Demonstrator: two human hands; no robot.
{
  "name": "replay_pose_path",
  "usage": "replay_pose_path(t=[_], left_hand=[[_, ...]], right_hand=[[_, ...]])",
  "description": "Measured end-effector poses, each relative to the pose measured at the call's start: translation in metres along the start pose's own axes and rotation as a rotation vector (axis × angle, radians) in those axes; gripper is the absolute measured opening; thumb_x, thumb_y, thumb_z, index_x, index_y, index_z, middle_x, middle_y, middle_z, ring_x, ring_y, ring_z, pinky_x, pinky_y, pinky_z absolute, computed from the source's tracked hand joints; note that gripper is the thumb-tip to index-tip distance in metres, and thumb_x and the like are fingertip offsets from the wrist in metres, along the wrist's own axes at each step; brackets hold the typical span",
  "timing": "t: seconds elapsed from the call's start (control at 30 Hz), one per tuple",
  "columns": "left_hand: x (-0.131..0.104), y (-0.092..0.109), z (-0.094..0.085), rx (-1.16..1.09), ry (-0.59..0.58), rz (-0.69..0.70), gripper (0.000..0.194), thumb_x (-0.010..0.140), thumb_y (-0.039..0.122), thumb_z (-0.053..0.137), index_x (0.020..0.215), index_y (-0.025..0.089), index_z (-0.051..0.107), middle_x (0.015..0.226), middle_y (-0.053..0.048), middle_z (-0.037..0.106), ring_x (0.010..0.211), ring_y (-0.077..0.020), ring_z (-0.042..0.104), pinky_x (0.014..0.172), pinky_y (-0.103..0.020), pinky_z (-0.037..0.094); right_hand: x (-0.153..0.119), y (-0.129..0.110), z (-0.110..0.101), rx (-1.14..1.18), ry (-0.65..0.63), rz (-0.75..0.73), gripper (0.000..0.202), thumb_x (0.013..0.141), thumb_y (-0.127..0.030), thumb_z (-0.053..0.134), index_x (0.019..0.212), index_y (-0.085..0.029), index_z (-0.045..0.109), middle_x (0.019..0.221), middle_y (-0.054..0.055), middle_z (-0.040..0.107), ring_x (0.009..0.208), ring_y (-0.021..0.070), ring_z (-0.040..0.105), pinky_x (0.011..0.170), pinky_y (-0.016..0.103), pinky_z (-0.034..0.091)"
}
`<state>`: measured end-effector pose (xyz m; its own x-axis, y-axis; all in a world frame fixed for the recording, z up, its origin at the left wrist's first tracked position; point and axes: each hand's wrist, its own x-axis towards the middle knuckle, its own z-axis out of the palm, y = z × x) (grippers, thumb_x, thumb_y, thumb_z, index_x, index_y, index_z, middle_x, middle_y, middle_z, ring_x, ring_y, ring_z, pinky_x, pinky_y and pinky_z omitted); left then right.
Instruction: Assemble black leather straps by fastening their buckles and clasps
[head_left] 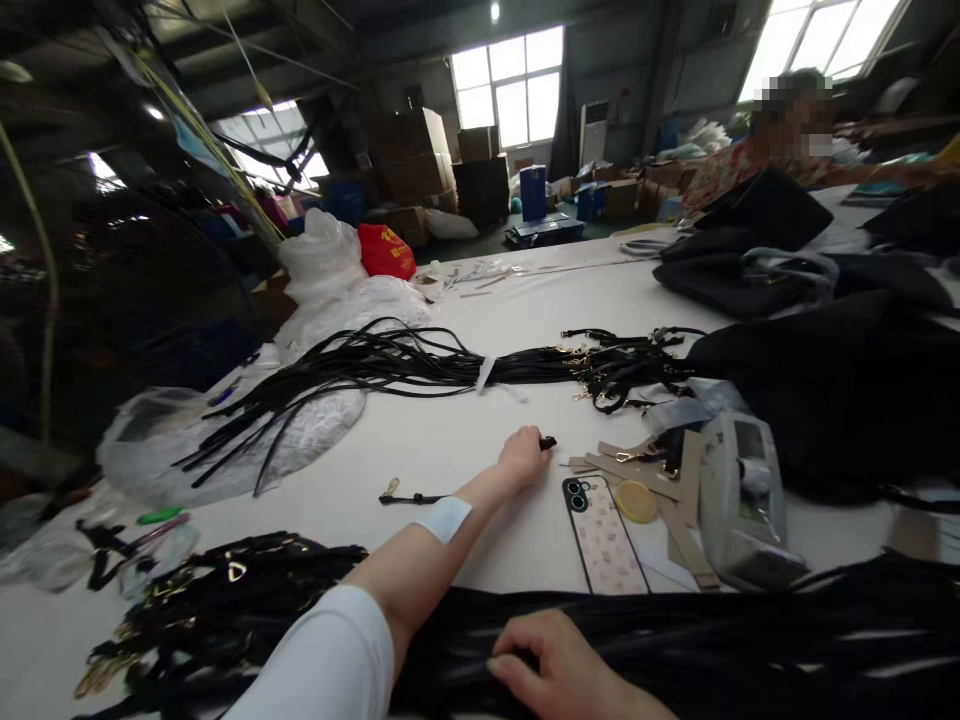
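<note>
My left hand (523, 457) reaches forward over the white table, its fingers closed round a short black strap end (549, 442) that sticks out past them. A thin black strap with a gold clasp (393, 490) lies left of my forearm and runs out of sight behind it. Close to me, my right hand (559, 665) is curled over a thick bundle of long black straps (720, 635), thumb near the forefinger. Whatever it may hold is lost against the dark straps. Left of my sleeve lies a heap of black straps with gold hardware (247, 580).
A phone in a patterned case (604, 540), a yellow tape roll (635, 502), card strips (686, 480) and a pale plastic device (739, 500) lie to the right. Farther back are a tied strap bundle (420, 365), black bags (840, 370) and a person (720, 180).
</note>
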<state>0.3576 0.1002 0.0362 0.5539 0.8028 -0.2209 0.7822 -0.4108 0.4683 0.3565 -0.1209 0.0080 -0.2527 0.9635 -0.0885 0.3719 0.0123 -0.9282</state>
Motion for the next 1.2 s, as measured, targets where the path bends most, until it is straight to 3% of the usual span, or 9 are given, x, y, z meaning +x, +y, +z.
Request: replay_pose_path(t=[0.07, 0.17, 0.3, 0.4, 0.53, 0.67, 0.83, 0.97, 1.2], left_hand=[[-0.014, -0.002, -0.015, -0.102, -0.063, -0.018, 0.017, 0.089, 0.025, 0.05, 0.099, 0.012, 0.055, 0.102, -0.016, 0.066, 0.084, -0.0219, 0.063, 0.074, -0.032, 0.049], [-0.053, -0.018, -0.053, -0.271, -0.158, -0.001, 0.019, 0.092, 0.028, 0.042, 0.099, 0.015, 0.053, 0.086, -0.006, 0.067, 0.058, -0.0113, 0.052, 0.055, -0.023, 0.042], [-0.126, -0.051, -0.105, -0.424, -0.21, -0.041, 0.018, 0.086, 0.034, 0.05, 0.092, 0.017, 0.052, 0.067, 0.003, 0.053, 0.051, -0.0081, 0.039, 0.048, -0.019, 0.031], [-0.178, -0.07, -0.124, -0.44, -0.194, -0.13, 0.031, 0.084, 0.049, 0.055, 0.084, 0.018, 0.05, 0.064, 0.005, 0.043, 0.052, -0.0084, 0.036, 0.047, -0.02, 0.029], [-0.229, -0.075, -0.118, -0.315, -0.141, -0.149, 0.037, 0.089, 0.055, 0.045, 0.088, 0.018, 0.049, 0.073, 0.002, 0.05, 0.062, -0.0121, 0.044, 0.055, -0.023, 0.038], [-0.252, -0.071, -0.099, -0.347, -0.198, -0.096, 0.03, 0.093, 0.044, 0.041, 0.108, 0.019, 0.046, 0.075, 0.002, 0.053, 0.057, -0.0112, 0.045, 0.052, -0.023, 0.039], [-0.253, -0.074, -0.077, -0.466, -0.246, -0.062, 0.03, 0.095, 0.045, 0.036, 0.092, 0.018, 0.049, 0.069, 0.002, 0.052, 0.054, -0.0106, 0.049, 0.049, -0.021, 0.04], [-0.247, -0.077, -0.062, -0.61, -0.197, -0.013, 0.039, 0.094, 0.053, 0.038, 0.092, 0.016, 0.052, 0.059, 0.005, 0.043, 0.05, -0.0082, 0.037, 0.044, -0.018, 0.03], [-0.244, -0.076, -0.058, -0.914, -0.258, -0.102, 0.045, 0.09, 0.057, 0.05, 0.085, 0.013, 0.061, 0.043, 0.009, 0.034, 0.038, -0.0063, 0.03, 0.04, -0.019, 0.022]], right_hand=[[0.001, 0.001, 0.001, 0.07, 0.048, 0.017, 0.018, 0.083, -0.03, 0.062, 0.076, -0.018, 0.074, 0.072, 0.001, 0.072, 0.068, 0.0155, 0.064, 0.064, 0.022, 0.042], [0.001, 0.002, -0.004, 0.293, 0.188, 0.037, 0.027, 0.085, -0.038, 0.061, 0.07, -0.016, 0.069, 0.067, 0.001, 0.066, 0.065, 0.0141, 0.057, 0.063, 0.023, 0.041], [-0.005, 0.002, -0.021, 0.705, 0.289, 0.109, 0.041, 0.082, -0.056, 0.064, 0.072, -0.016, 0.065, 0.048, -0.006, 0.039, 0.046, 0.0066, 0.03, 0.044, 0.02, 0.021], [-0.013, 0.0, -0.033, 0.893, 0.322, 0.151, 0.04, 0.08, -0.055, 0.069, 0.075, -0.015, 0.067, 0.047, -0.008, 0.035, 0.045, 0.0047, 0.02, 0.044, 0.021, 0.014], [-0.019, -0.003, -0.036, 0.932, 0.285, 0.176, 0.037, 0.077, -0.051, 0.074, 0.074, -0.014, 0.07, 0.051, -0.003, 0.049, 0.045, 0.0031, 0.022, 0.045, 0.022, 0.015], [-0.018, -0.001, -0.031, 0.923, 0.304, 0.195, 0.037, 0.074, -0.05, 0.077, 0.073, -0.014, 0.071, 0.061, 0.003, 0.062, 0.045, 0.0021, 0.025, 0.044, 0.021, 0.014], [-0.015, 0.003, -0.028, 0.915, 0.296, 0.172, 0.035, 0.075, -0.048, 0.076, 0.074, -0.014, 0.072, 0.063, 0.004, 0.064, 0.044, 0.0016, 0.026, 0.042, 0.02, 0.015], [-0.016, 0.003, -0.028, 0.902, 0.282, 0.176, 0.034, 0.077, -0.047, 0.075, 0.075, -0.014, 0.072, 0.062, 0.003, 0.063, 0.044, 0.0019, 0.027, 0.042, 0.02, 0.018], [-0.015, 0.003, -0.029, 0.905, 0.262, 0.177, 0.036, 0.077, -0.05, 0.075, 0.073, -0.014, 0.071, 0.054, 0.0, 0.056, 0.043, 0.002, 0.026, 0.041, 0.019, 0.018]])
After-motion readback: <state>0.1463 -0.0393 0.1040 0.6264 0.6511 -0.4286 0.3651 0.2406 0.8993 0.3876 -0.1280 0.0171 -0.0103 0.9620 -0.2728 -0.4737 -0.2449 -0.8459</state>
